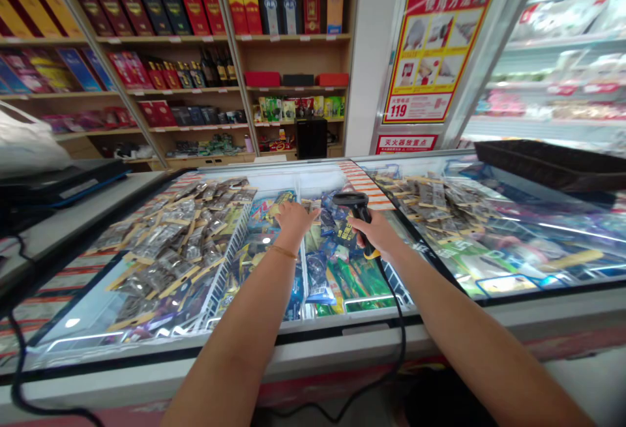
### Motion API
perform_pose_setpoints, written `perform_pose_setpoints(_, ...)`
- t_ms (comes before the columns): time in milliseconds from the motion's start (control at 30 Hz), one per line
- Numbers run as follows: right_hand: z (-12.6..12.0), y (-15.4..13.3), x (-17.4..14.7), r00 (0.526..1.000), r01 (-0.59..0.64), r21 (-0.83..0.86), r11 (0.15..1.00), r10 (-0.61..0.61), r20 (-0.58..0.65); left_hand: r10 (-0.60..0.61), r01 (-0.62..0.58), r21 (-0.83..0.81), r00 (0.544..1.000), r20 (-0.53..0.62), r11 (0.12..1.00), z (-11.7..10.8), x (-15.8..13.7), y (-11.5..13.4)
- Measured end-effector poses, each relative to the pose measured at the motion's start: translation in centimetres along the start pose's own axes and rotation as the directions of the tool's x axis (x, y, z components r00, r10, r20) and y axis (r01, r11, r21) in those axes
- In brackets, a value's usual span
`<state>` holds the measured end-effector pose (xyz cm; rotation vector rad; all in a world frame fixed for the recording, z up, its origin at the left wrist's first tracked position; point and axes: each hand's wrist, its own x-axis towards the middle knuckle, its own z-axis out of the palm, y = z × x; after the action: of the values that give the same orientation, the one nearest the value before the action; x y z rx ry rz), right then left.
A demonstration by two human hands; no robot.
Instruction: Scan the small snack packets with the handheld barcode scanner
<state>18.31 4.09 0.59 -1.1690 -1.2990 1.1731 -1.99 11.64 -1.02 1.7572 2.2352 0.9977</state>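
My right hand (376,231) is wrapped round the handle of a black barcode scanner (353,200). The scanner's head points left over the packs, and its cable hangs down past the freezer's front edge. My left hand (294,220) reaches into the open middle of the chest freezer (342,330), thumb spread away from the fingers. Near its fingertips is a yellow and dark pack (285,197); whether they touch it I cannot tell. Below the scanner lie blue packs (319,277) and green packs (349,280) in a white wire section.
Heaps of small clear packs (169,238) lie on the freezer's left side, more packs (428,195) on its right. A dark tray (552,160) stands at the right. A white wire divider (227,270) splits the freezer. Behind are shelves of boxes (156,10) and a red poster (440,42).
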Motion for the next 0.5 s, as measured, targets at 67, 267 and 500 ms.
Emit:
perform_pose_setpoints(67,0.0,0.3,0.1,1.0,0.007,-0.004,1.0,-0.007,-0.007,0.017,-0.015,-0.042,0.999,0.034,0.999,0.4,0.2,-0.1)
perform_pose_setpoints(267,0.2,0.3,-0.2,1.0,0.021,-0.022,1.0,-0.021,0.006,0.021,-0.011,-0.468,1.0,0.017,0.884,1.3,1.0,0.0)
perform_pose_setpoints(500,0.7,-0.5,-1.2,0.998,0.021,-0.068,0.997,-0.016,0.061,-0.064,0.095,-0.767,0.995,0.071,0.634,1.9,1.0,-0.5)
